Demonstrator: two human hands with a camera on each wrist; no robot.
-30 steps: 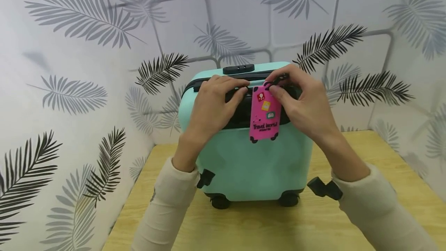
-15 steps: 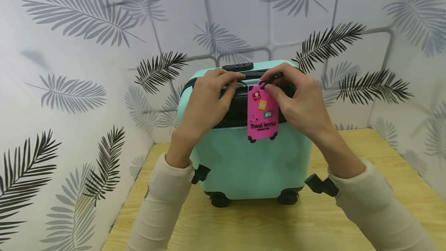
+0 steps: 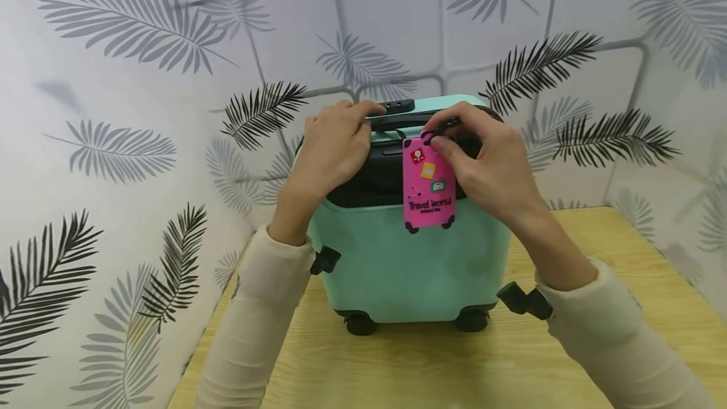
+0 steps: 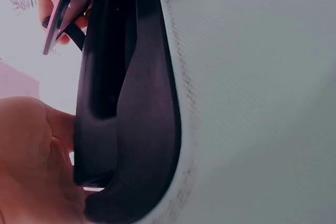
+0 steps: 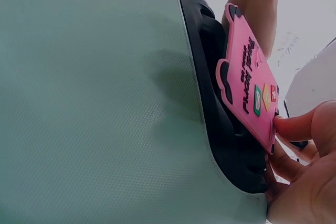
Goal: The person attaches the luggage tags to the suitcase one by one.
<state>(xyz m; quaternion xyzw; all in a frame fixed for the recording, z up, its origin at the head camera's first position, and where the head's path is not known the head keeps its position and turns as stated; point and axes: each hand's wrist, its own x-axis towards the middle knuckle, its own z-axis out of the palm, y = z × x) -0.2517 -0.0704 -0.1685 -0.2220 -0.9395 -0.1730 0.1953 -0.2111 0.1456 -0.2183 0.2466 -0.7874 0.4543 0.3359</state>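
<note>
A mint-green suitcase [image 3: 414, 270] stands upright, with a black recessed panel [image 3: 369, 182] at its upper front. My right hand [image 3: 500, 166] pinches the top of a pink luggage tag [image 3: 428, 207] between thumb and fingers; the tag hangs in front of the panel. From the tag's top a thin black strap [image 3: 399, 133] curves left toward the suitcase's black handle [image 3: 404, 122]. My left hand [image 3: 332, 147] lies over the suitcase's upper left, its fingertips by the black combination lock [image 3: 404, 105]. In the right wrist view, the tag [image 5: 252, 77] slants beside the dark recess.
The suitcase's black wheels [image 3: 472, 319] stand on a wood-grain table [image 3: 409, 371]. Close behind and to the sides rises a pale wall [image 3: 392, 11] with a leaf pattern. A dark camera mount [image 3: 525, 302] juts from the right sleeve.
My left hand has let go of the strap and moved up and left to the suitcase top. My right hand still pinches the tag, which has shifted slightly left.
</note>
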